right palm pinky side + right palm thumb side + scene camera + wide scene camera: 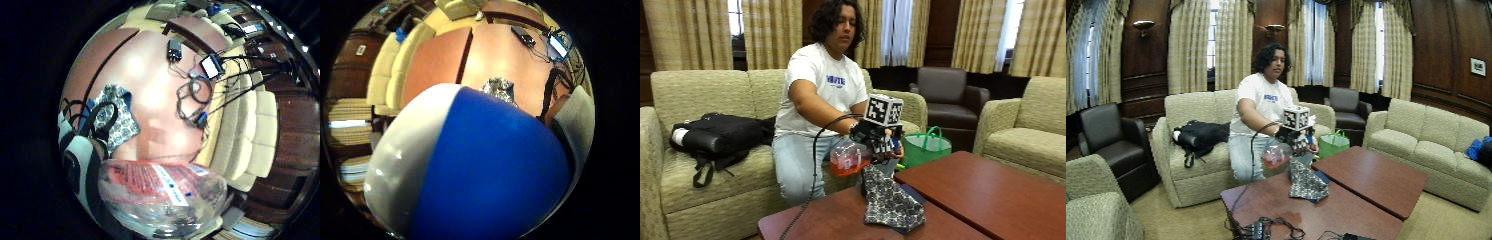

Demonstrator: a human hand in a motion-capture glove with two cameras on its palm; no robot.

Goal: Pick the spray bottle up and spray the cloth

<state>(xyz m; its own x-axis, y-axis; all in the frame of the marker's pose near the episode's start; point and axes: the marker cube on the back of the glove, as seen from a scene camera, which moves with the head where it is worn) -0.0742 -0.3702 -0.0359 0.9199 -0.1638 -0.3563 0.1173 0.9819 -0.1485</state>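
Right now the right hand (878,140) has its grip curled round the bottle (850,159), held up in the air above the near edge of the worktop (986,195). Fingers (887,145) wrap the upper part; exact finger placement on the trigger can't be told. Bottle: clear body, orange-red liquid in the lower part, red label (145,180). In the little-finger palm view the bottle body fills the near field, so it sits right against the palm. In the thumb palm view a blue-and-white rounded part (485,175) fills most of the field, close to the palm; looks like the sprayer head, not sure.

Cloth (889,202): dark with a small pale pattern, hanging upright in front of the bottle, its lower end bunched on the worktop. Its top is just under the gloved hand; what holds it up is hidden. A blue flat item (913,192) lies beside it on the worktop.

Worktop: two red-brown wooden tables pushed side by side with a dark gap between them. Cables and small black devices (1266,231) lie at the far end from the person.

Room: person sits on a beige sofa (700,150), black backpack (716,137) beside them, green bag (927,147) on the floor, dark armchair (949,97), beige curtains (766,32), wood-panelled walls.
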